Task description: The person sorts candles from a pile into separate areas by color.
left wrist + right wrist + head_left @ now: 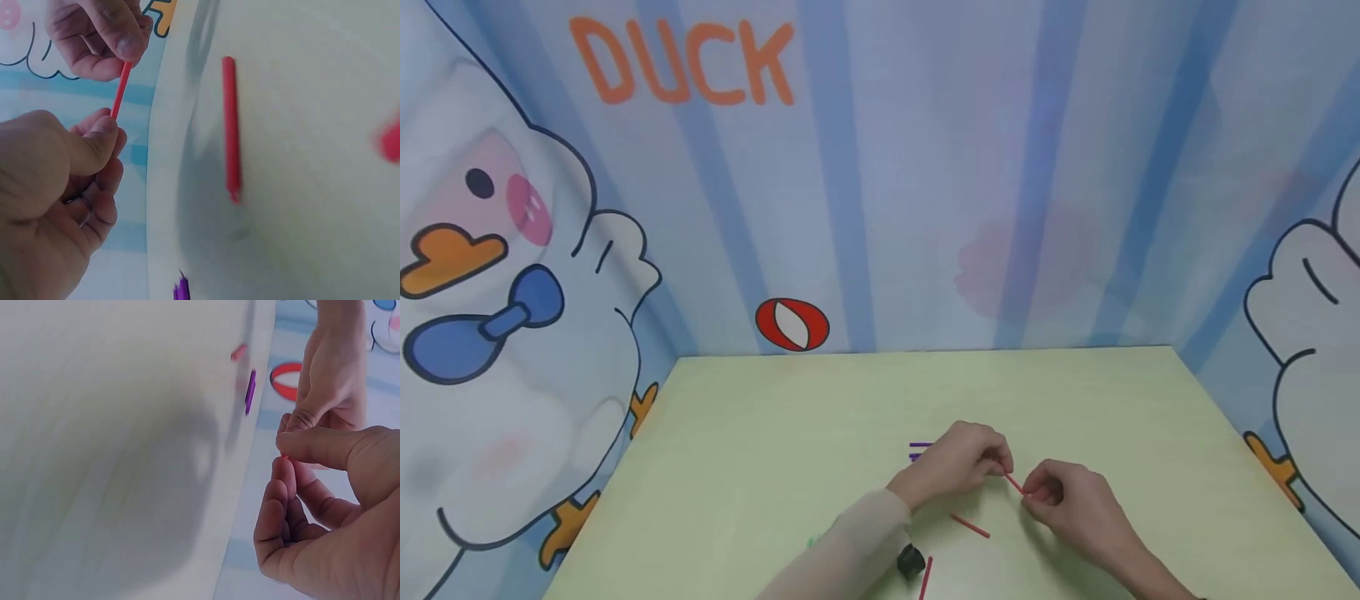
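Red stick [1014,484] was held above the table [775,433], its long axis bridging the left hand [964,458], which pinched one end, and the right hand [1078,507], which pinched the other; neither was nearer (it slanted away from the backdrop [917,167] going rightward).

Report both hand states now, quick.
Left hand: pinching one end of a thin red stick.
Right hand: pinching the same stick near its other end.

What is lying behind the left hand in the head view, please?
Ends of purple sticks show beside the left hand, on the pale table. The hand covers the rest in that view, hiding their full length.
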Demonstrator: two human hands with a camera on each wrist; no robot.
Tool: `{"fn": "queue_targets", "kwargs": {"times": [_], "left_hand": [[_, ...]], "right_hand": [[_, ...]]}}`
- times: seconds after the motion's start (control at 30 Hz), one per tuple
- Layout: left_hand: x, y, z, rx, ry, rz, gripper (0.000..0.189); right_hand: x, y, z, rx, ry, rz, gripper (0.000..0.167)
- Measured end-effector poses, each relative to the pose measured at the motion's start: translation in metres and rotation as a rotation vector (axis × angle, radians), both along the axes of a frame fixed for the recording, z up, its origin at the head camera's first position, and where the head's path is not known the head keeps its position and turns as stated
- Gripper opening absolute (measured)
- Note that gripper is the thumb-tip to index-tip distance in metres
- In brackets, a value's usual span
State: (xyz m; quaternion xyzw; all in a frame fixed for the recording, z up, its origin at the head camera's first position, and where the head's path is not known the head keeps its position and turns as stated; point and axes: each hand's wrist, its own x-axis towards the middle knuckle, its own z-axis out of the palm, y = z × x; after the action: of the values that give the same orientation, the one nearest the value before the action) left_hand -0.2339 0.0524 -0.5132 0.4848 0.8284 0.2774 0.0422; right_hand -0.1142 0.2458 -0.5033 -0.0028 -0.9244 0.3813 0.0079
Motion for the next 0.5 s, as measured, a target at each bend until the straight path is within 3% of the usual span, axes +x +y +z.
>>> {"fn": "queue_targets", "kwargs": {"times": [0.2, 0.5], "left_hand": [[-0.007, 0.047, 0.001, -0.067, -0.007, -0.123, 0.011], [0.0, 0.089, -0.009, -0.162, -0.012, -0.173, 0.018]], "right_hand": [[0.014, 0.029, 0.0, 0.03, -0.048, -0.095, 0.013], [0.023, 0.047, -0.01, 0.043, -0.096, -0.168, 0.017]]}}
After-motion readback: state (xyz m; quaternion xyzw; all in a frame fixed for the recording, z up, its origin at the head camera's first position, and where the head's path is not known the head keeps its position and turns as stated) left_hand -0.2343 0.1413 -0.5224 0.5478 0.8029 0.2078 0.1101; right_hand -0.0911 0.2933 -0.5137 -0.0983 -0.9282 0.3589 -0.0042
